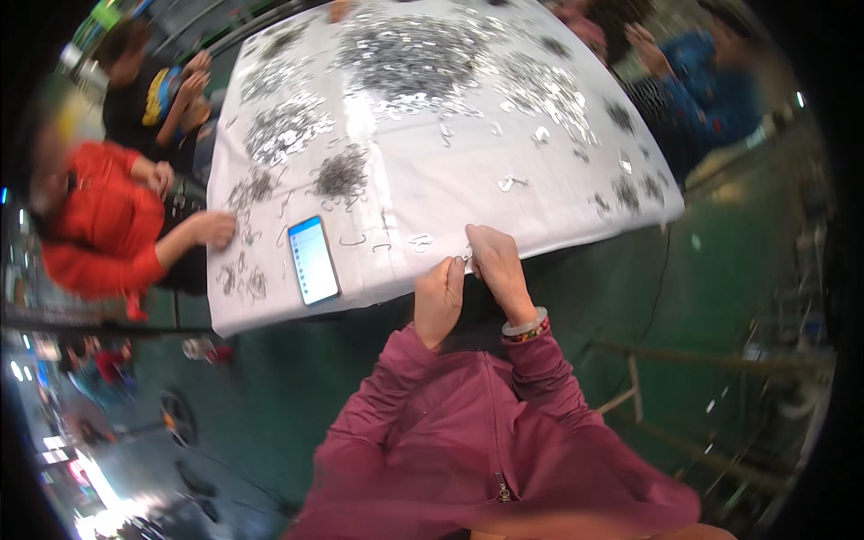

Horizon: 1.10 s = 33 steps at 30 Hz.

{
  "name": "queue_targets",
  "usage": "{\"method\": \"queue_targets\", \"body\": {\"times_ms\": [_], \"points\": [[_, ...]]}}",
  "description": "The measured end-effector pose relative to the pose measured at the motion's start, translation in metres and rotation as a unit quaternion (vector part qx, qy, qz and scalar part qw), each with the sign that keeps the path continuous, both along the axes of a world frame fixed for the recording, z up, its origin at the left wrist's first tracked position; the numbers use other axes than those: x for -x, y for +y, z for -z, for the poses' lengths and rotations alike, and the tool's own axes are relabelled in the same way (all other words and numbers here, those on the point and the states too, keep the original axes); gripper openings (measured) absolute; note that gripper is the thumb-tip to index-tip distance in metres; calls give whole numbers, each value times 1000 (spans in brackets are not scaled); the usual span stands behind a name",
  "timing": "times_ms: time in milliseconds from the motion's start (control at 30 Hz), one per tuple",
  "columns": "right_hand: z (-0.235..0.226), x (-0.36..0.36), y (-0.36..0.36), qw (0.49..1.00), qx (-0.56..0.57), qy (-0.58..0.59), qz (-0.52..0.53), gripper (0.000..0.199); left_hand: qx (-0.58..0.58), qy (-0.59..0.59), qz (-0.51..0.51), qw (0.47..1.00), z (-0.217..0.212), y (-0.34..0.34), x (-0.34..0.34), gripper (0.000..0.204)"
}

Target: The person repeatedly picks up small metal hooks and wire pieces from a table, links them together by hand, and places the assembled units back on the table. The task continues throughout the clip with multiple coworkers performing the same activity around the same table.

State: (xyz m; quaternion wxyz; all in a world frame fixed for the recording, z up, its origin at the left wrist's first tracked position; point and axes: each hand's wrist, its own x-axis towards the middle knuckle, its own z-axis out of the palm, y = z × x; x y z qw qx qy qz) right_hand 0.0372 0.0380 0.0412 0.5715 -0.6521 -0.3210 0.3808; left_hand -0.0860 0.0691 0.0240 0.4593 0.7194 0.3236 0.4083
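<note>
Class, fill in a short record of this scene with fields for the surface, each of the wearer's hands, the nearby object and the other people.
Surface: white cloth-covered table strewn with heaps of small silvery metal pieces
Left hand: at the table's near edge, fingers curled, close to the right hand
Right hand: pinching a small silvery metal piece in a fingertip grip
Wrist: white and beaded bracelets
Nearby object: blue-cased smartphone, screen lit
Others: person in red top at the left side
</note>
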Motion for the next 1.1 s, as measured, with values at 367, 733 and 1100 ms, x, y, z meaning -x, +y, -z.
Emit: {"method": "queue_targets", "body": {"times_ms": [367,733,1100], "points": [[-46,-16,0,973,-165,-143,-78,17,490,-103,200,842,-77,67,6,41],[-48,-5,-32,956,-147,-231,-103,11,591,-151,231,758,-67,36,12,36],[-106,-71,-92,854,-241,-397,-233,26,543,-221,200,785,-112,-55,-22,36]]}}
